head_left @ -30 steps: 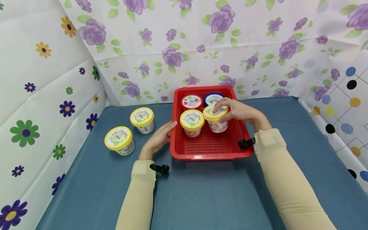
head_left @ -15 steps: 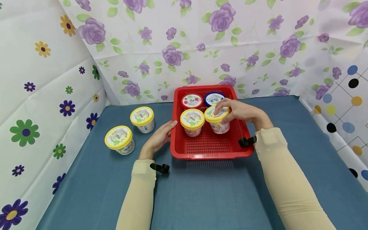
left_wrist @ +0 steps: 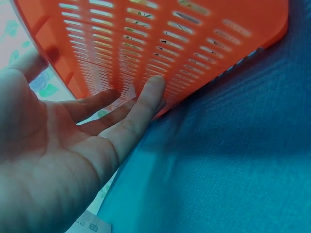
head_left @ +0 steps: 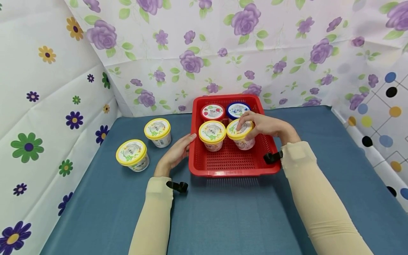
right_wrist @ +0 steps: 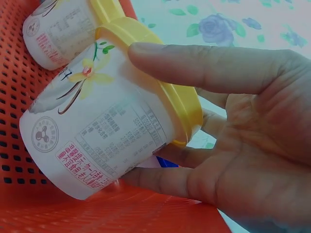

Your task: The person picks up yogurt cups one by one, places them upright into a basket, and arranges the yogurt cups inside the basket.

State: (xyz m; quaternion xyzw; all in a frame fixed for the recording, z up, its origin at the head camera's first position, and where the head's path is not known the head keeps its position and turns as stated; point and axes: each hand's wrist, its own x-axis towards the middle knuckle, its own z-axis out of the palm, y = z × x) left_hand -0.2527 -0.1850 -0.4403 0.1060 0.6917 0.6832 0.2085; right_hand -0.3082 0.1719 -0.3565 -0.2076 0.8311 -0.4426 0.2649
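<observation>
My right hand grips a paper tub with a yellow lid inside the red plastic basket. In the right wrist view, the thumb presses the lid's edge, fingers reach round the far side, and a vanilla flower and printed text show on the tub's wall. Beside it in the basket stands another yellow-lidded tub. Behind them are a red-lidded tub and a blue-lidded tub. My left hand holds the basket's left side, thumb at the rim, fingers against the slotted outer wall.
Left of the basket, two more yellow-lidded tubs stand on the blue cloth: one further back, one nearer. The basket's perforated floor shows at its front. Flower-patterned sheets rise behind the table.
The tub in my right hand has shifted slightly towards me, so more of the blue lid shows behind it. The left hand and the basket stay about where they were.
</observation>
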